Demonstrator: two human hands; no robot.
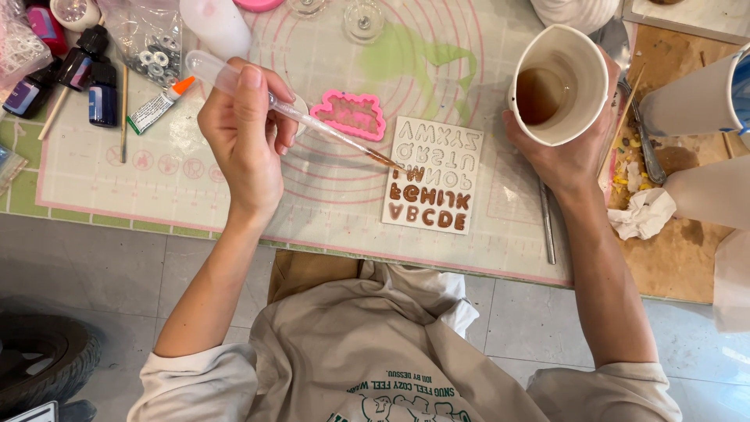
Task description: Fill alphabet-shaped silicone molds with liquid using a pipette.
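Pipette (312, 121), held in the pinching fingers of the left hand (244, 133), had its tip over a white letter mould (434, 176) lying flat on the silicone mat (328, 211). Right hand (566, 148) gripped a paper cup (558, 82) of brown liquid. Pink mould (351, 115) lay beside the pipette.

Glasses (336, 12), white jar (574, 12) cut off at top edge.
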